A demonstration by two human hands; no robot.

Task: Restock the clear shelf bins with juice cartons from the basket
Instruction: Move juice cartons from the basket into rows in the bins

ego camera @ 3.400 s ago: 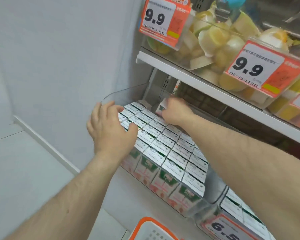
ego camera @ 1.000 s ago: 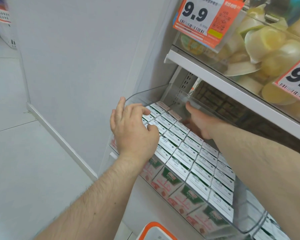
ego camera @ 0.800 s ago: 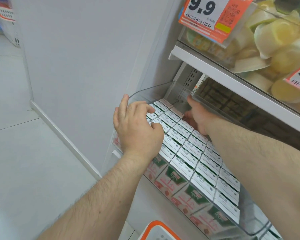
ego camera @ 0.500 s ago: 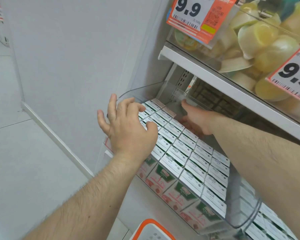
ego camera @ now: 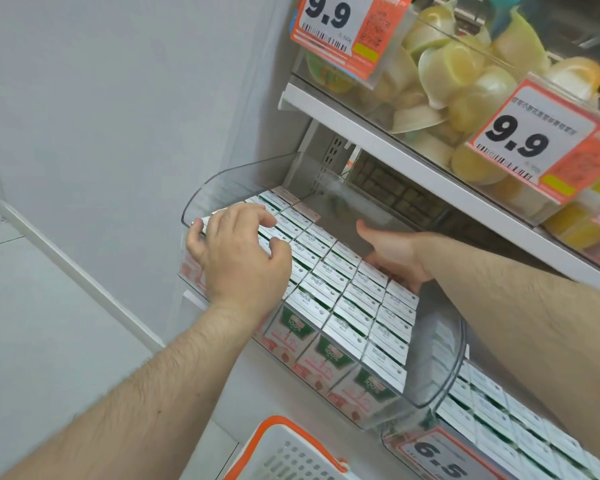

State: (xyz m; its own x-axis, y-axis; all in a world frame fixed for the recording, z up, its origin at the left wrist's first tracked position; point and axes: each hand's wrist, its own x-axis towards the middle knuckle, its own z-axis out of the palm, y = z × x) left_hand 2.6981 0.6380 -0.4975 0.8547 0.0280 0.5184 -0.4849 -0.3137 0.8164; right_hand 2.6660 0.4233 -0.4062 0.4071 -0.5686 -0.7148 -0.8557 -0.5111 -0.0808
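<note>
A person's two hands work over a clear shelf bin (ego camera: 440,344) packed almost full with rows of juice cartons (ego camera: 343,306), white tops up. The left hand (ego camera: 239,258), fingers loosely curled and gripping nothing, rests on the cartons at the bin's 9 o'clock side. The right hand (ego camera: 392,254), fingers straight and empty, reaches toward the one bare patch at the bin's far right corner, about 1 o'clock from the left hand.

Judging by that gap, the restock looks nearly done, with room left for only a few more cartons. The orange-rimmed basket (ego camera: 284,452) sits at 6 o'clock, only its rim and wall in view; whether cartons remain in it cannot be told. A second bin (ego camera: 520,420) at 4 o'clock also appears full.

Carton fronts read "100%" on a green panel; the brand is too small to read. A price tag (ego camera: 440,459) on the lower shelf shows "6.5". Two tags (ego camera: 336,26) on the upper shelf of fruit cups (ego camera: 461,71) read "9.9".
</note>
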